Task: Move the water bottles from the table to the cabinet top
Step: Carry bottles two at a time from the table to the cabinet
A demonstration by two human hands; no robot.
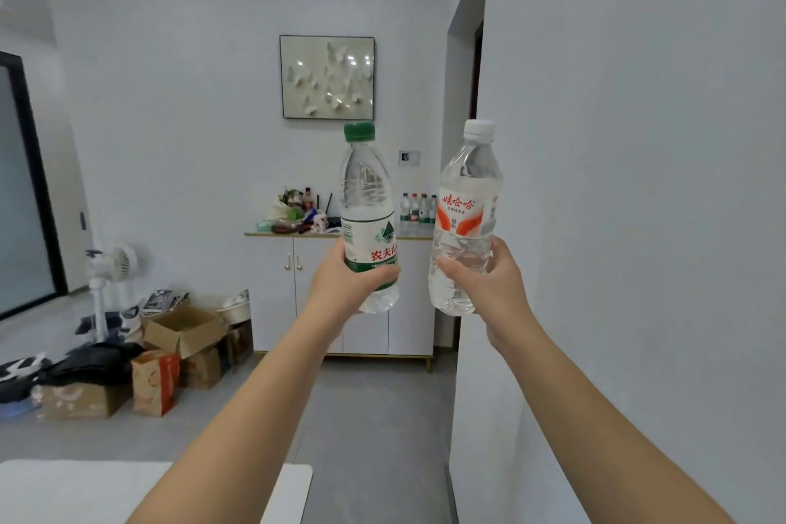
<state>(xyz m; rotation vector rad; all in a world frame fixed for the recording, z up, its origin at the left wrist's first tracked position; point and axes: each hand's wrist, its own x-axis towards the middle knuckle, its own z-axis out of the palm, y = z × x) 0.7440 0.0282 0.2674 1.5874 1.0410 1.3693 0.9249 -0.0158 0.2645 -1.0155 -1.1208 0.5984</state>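
Head view: left hand point(345, 285) clamped round green-capped bottle point(366, 200), right hand point(489, 289) round white-capped bottle point(468, 191).

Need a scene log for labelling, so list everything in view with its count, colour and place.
green-capped bottle: 1, clear, green label, upright in the left hand
white-capped bottle: 1, clear, red-orange label, in the right hand
small bottles: at least 4, clear, right end of the cabinet top
cabinet: 1, white, against the far wall
clutter: 1 heap, mixed colours, left part of the cabinet top
picture: 1, dark frame, pale butterflies, wall above the cabinet
fan: 1, white, floor at left
cardboard boxes: several, brown, floor left of the cabinet
table: 1, white, bottom left corner
left hand: grips the green-capped bottle
right hand: grips the white-capped bottle
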